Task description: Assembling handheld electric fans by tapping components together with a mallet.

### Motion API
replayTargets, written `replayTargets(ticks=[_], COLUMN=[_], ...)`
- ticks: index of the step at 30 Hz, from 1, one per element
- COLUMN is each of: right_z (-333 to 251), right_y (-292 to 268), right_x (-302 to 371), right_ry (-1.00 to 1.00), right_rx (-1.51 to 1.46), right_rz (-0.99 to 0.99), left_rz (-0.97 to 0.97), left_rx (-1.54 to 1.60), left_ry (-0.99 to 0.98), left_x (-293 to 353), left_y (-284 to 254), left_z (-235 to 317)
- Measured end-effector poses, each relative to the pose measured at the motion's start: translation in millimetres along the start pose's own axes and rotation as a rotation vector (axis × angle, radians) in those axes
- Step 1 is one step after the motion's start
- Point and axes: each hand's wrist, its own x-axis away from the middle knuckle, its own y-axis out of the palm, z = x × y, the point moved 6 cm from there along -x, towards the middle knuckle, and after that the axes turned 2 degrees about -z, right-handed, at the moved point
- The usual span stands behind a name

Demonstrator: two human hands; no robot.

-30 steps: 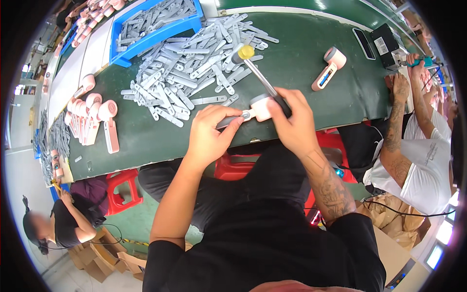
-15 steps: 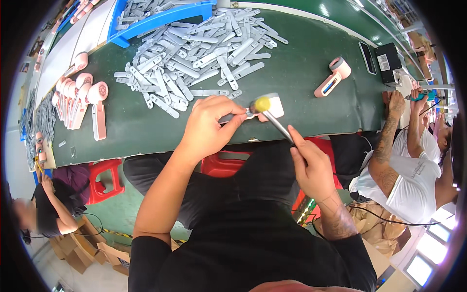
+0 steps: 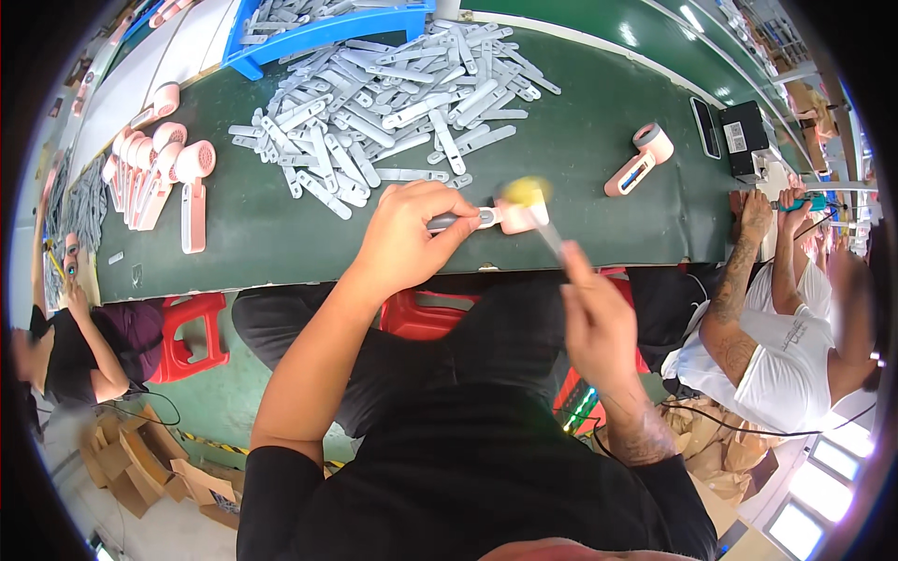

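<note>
My left hand (image 3: 412, 229) pinches the grey-and-white handle of a small pink handheld fan (image 3: 519, 222), which lies on its side near the table's front edge, head to the right. In my right hand (image 3: 601, 323) is the shaft of a mallet (image 3: 529, 192) with a yellow head, smeared by motion. The mallet head is just over the fan's head; whether they touch I cannot tell. Beyond my left hand lies a large heap of grey plastic strips (image 3: 374, 117), long and narrow with rounded ends.
More pink fans (image 3: 193, 210) stand clustered at the left. Another fan (image 3: 640, 164) lies at the right, near a phone (image 3: 705, 128) and a black box (image 3: 748, 140). A blue tray (image 3: 327, 28) of strips is at the back. Co-workers sit on both sides.
The mallet head has shifted slightly right, from near the handle joint to over the fan's head. My right hand has tilted and blurred. My left hand keeps its hold.
</note>
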Motion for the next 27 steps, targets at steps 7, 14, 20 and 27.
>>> replayTargets(ticks=[7, 14, 20, 27], right_z=[-7, -24, -13, -30], right_y=[-5, 13, 15, 28], right_x=[-10, -14, -18, -21], right_ry=[0.066, -0.073, -0.047, -0.129], right_rx=[0.001, 0.188, 0.133, 0.048], right_rz=[-0.007, -0.199, -0.185, -0.147], left_rz=[0.103, 0.062, 0.097, 0.143], left_rx=[-0.185, -0.235, -0.208, -0.203], left_ry=[0.006, -0.027, 0.027, 0.008], left_x=[20, 34, 31, 34], left_y=[-27, -27, -27, -26], left_z=[3, -15, -11, -18])
